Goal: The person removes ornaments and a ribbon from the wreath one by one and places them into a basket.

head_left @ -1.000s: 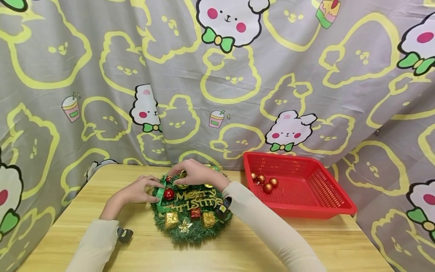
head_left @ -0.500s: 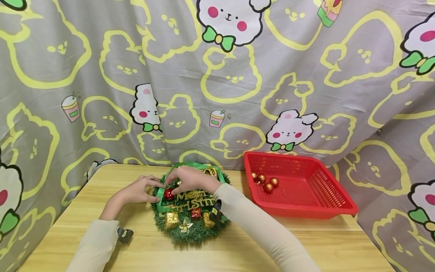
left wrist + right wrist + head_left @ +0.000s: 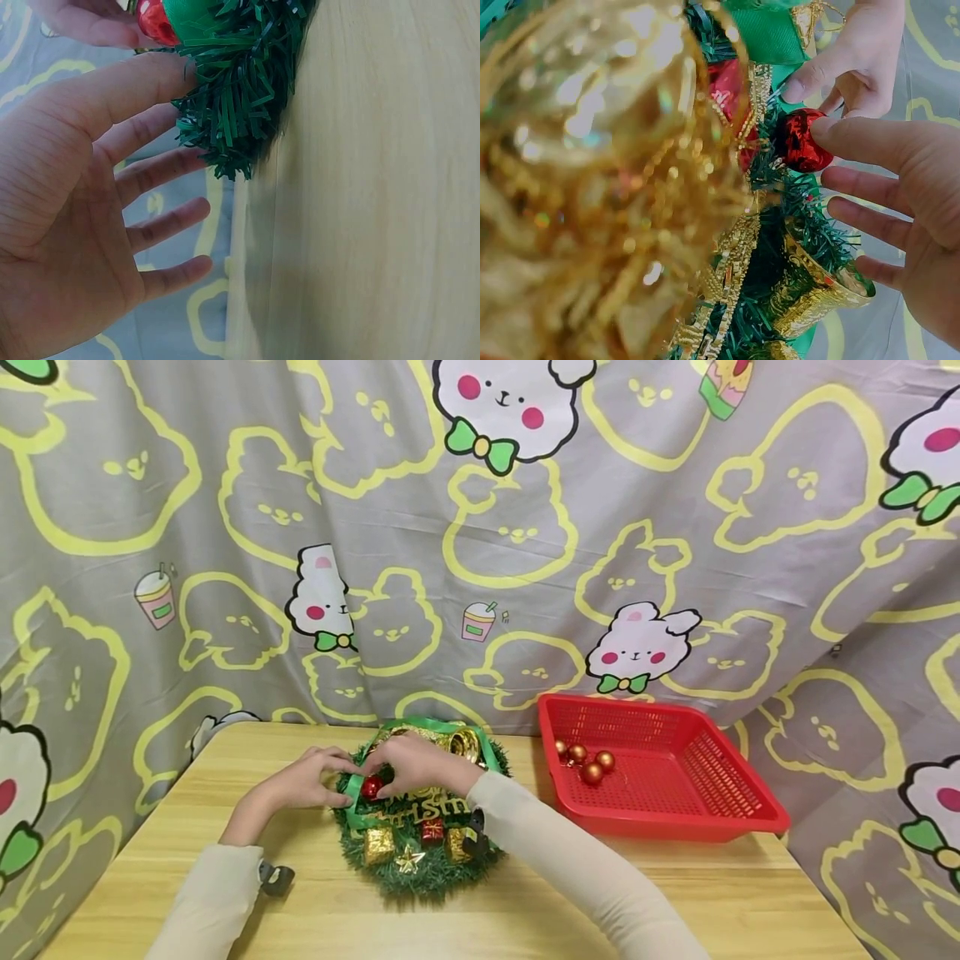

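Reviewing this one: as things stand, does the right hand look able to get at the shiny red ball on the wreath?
Very likely yes: the right hand is right at the red ball, with nothing visible between them. The left hand is close by but doesn't seem to block it.

One wreath (image 3: 411,885) bore one red ball (image 3: 371,788), one star (image 3: 408,860), two gold boxes (image 3: 378,846), one red box (image 3: 432,832). Right of it, one basket (image 3: 667,827) held four gold balls (image 3: 592,774).
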Tool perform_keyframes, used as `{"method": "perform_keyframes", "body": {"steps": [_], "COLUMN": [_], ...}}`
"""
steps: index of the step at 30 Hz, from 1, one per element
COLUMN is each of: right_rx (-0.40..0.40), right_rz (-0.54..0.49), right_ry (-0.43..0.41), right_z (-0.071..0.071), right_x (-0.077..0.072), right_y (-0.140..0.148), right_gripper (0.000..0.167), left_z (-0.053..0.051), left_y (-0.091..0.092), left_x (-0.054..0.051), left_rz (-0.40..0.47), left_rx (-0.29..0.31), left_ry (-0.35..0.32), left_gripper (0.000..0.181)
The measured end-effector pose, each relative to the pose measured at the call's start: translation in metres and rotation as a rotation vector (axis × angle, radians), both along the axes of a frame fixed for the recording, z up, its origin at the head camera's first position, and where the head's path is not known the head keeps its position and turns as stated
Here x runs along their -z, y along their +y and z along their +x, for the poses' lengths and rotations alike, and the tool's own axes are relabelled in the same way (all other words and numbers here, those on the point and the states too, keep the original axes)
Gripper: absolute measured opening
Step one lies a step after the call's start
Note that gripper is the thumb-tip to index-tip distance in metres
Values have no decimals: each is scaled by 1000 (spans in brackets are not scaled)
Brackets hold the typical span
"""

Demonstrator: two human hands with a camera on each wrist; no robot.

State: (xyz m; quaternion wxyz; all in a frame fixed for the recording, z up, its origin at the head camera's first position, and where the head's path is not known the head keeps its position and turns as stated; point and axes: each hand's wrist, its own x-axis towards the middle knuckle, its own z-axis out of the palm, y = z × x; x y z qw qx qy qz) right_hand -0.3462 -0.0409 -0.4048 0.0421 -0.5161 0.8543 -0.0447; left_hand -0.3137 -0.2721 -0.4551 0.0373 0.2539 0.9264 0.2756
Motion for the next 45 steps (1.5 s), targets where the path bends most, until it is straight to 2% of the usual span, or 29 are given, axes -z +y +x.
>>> {"method": "perform_keyframes", "body": {"steps": [9, 26, 38, 45], "right_rx": [22, 52, 41, 31], "right_rz": [48, 80, 89, 87], "right_ry": [41, 23, 15, 24], "right_z": [0, 0, 0, -1], "right_x": [1, 0, 5, 7], "right_y": [-5, -6, -9, -9], "right_gripper": [38, 40, 40, 37], "left_z": [-1, -5, 0, 1], "left_y": [0, 2, -2, -1], "left_x": [0, -2, 3, 2], "left_rz": [-1, -14, -9, -1], "left_rx": [-6, 2, -2, -4], "left_ry": [-7, 12, 6, 10], "left_gripper": [45, 47, 48, 47]}}
